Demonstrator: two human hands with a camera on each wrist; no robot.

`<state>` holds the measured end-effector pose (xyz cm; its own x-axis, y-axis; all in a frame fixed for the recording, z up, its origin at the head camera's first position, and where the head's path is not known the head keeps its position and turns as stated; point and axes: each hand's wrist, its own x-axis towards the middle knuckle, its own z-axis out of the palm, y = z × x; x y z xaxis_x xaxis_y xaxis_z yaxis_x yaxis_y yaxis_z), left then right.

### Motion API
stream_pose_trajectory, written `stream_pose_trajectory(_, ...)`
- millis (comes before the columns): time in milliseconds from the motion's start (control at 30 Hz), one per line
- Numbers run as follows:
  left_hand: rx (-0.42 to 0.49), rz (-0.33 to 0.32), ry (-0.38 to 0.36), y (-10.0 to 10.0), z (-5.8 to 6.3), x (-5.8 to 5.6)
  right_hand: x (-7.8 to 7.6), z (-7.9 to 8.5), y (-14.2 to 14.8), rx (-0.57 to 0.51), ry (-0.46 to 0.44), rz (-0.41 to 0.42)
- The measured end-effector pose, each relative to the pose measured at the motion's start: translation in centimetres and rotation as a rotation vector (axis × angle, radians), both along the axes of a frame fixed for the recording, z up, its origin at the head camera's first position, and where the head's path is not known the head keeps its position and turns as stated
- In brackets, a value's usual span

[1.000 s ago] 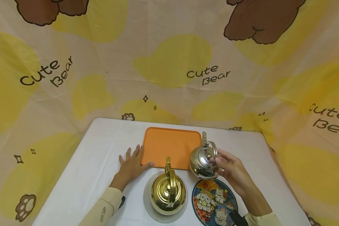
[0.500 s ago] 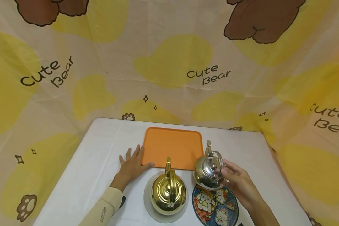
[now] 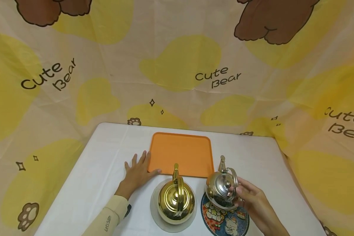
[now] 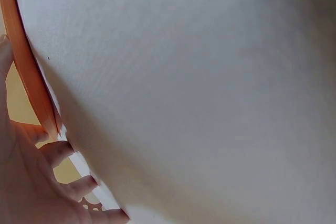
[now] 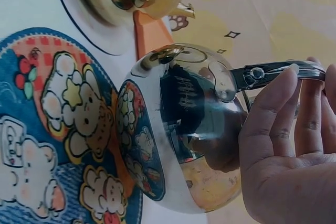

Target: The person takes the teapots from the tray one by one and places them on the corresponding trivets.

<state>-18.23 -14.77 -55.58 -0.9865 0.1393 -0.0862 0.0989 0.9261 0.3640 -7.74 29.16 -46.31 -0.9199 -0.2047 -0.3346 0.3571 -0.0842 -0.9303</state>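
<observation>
My right hand [image 3: 255, 200] grips the handle of a shiny silver teapot [image 3: 221, 188]. The teapot overlaps the far part of a round blue mat [image 3: 231, 226] printed with cartoon bears, its spout pointing away from me. In the right wrist view, my fingers and thumb wrap the silver teapot's [image 5: 181, 124] handle. At the left edge of an orange tray [image 3: 181, 154], my left hand [image 3: 138, 172] lies with fingers spread, its thumb and fingertips touching the tray's rim. The left wrist view shows these fingers beside the orange rim [image 4: 31, 72].
A gold teapot [image 3: 169, 200] stands on a round pale grey mat [image 3: 154, 209], between my two forearms. A white cloth covers the table [image 3: 112, 141]. Behind the table hangs a curtain [image 3: 177, 65] printed with bears and yellow patches.
The silver teapot has moved toward me and slightly right with my right hand, from beside the tray's near right corner to over the blue mat. My left hand has stayed in place.
</observation>
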Motion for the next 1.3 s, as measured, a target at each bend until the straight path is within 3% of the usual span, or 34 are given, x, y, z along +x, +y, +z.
stream_pose_trajectory(233,-0.004,-0.002,-0.001,0.1,0.0,-0.1,1.2,-0.6,0.8,-0.021,-0.023,0.031)
stream_pose_trajectory(467,-0.004,-0.002,-0.005,0.0,0.3,0.0,2.2,-1.6,2.0,-0.194,0.061,0.118)
stream_pose_trajectory(600,-0.005,-0.002,-0.007,0.0,0.4,0.0,2.7,-1.9,2.3,-0.270,0.070,0.125)
stream_pose_trajectory(833,-0.002,0.001,-0.015,0.1,0.3,0.0,3.4,-2.2,2.4,-0.265,0.032,0.115)
stream_pose_trajectory(1300,0.022,0.008,-0.002,0.0,-0.2,0.0,4.1,-3.4,2.1,-0.302,0.055,0.121)
